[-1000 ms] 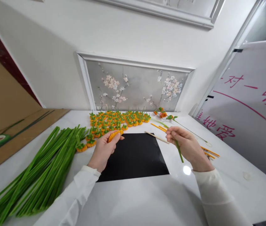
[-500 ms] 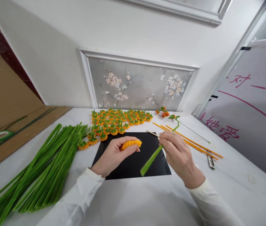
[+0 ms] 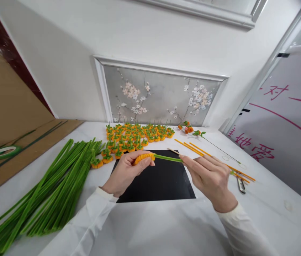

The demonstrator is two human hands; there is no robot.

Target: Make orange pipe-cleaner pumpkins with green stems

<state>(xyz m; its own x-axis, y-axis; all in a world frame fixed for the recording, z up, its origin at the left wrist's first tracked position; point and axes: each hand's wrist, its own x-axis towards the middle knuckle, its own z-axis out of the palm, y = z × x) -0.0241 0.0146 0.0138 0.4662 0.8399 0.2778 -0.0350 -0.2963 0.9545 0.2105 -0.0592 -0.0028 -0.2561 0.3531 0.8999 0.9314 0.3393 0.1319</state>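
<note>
My left hand (image 3: 126,171) is closed around a ridged orange coil (image 3: 143,157) that looks like bent pipe cleaner. Pinched in my right hand (image 3: 211,176) is a green pipe cleaner (image 3: 168,158), whose left end meets the right end of the coil. Whether that end is inside the coil or only against it, I cannot tell. A thin pale stick (image 3: 173,151) shows just above my right fingertips. Both hands are held over a black mat (image 3: 157,186). Behind them stand several small orange flowers (image 3: 129,140) with green stems pointing up.
A big bundle of green pipe cleaners (image 3: 57,192) lies at left, beside cardboard with a roll of green tape (image 3: 4,152). Orange pipe cleaners (image 3: 237,170) and a metal clipper (image 3: 241,185) lie at right. A wire-stemmed flower sprig (image 3: 189,129) rests near the wall.
My right hand has swung the green pipe cleaner from pointing down at the mat to nearly level, its tip now at the orange coil. My left hand keeps its hold on the coil.
</note>
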